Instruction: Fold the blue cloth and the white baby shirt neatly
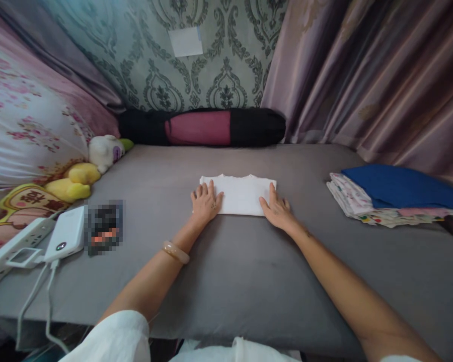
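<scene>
A white cloth [239, 195] is seen lying flat near the middle of a grey mattress [226, 281], already folded into a neat rectangle with its ragged edge turned toward the far wall. The left hand [205, 200] is laid palm-down on the cloth's left end, fingers spread, and the right hand [275, 208] is pressed flat against its right end, fingers together; nothing is pinched or lifted by either. The folding appears to be largely done, with only smoothing, or perhaps one more fold, judged to be left. A stack of folded cloths [392, 198] topped by a blue one is set well apart to the right. Soft toys [86, 173] and a white charger [66, 234] are lying at the left edge.
</scene>
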`<state>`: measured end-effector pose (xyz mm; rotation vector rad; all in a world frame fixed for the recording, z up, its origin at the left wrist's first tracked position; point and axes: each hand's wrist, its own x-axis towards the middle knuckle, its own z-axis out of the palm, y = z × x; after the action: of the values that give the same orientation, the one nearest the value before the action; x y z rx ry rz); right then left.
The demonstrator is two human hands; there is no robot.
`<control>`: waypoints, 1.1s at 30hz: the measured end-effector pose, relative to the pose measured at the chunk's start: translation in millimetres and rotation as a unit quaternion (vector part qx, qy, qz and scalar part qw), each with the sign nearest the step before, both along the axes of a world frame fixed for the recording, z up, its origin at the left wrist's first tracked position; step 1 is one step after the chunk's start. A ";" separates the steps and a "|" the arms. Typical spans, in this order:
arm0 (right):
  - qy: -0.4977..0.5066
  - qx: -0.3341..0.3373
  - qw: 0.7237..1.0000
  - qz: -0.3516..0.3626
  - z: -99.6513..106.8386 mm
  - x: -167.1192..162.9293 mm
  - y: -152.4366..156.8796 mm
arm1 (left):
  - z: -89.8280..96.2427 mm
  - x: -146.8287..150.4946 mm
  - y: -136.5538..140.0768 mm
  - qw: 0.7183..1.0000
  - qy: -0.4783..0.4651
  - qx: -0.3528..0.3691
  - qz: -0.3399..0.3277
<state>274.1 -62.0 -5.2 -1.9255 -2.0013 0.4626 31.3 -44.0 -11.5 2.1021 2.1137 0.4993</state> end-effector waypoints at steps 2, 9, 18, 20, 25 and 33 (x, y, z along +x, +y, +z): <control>-0.047 -0.014 0.999 0.011 -0.2 3.0 -0.5 | -1.5 -1.9 0.1 1.000 0.016 0.004 -0.001; -0.124 -0.001 0.992 0.028 7.9 -0.4 -2.0 | 6.1 0.0 1.6 0.999 0.030 -0.015 -0.008; -0.114 0.065 0.985 0.113 19.3 -60.9 18.1 | 12.3 44.7 7.2 0.988 0.086 0.028 -0.122; -0.121 0.067 0.983 0.117 15.1 -67.3 22.1 | 6.9 45.2 10.3 0.988 0.101 0.024 -0.118; -0.132 0.089 0.981 0.107 -0.6 -69.8 26.3 | -6.9 39.8 14.1 0.986 0.117 0.024 -0.114; -0.144 0.087 0.980 0.109 -3.8 -69.1 28.0 | -10.8 40.9 14.3 0.988 0.101 0.044 -0.108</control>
<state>205.0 -34.0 -9.0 -1.7565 -2.3591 0.0539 72.1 -29.7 -22.3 2.4904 1.9575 0.3734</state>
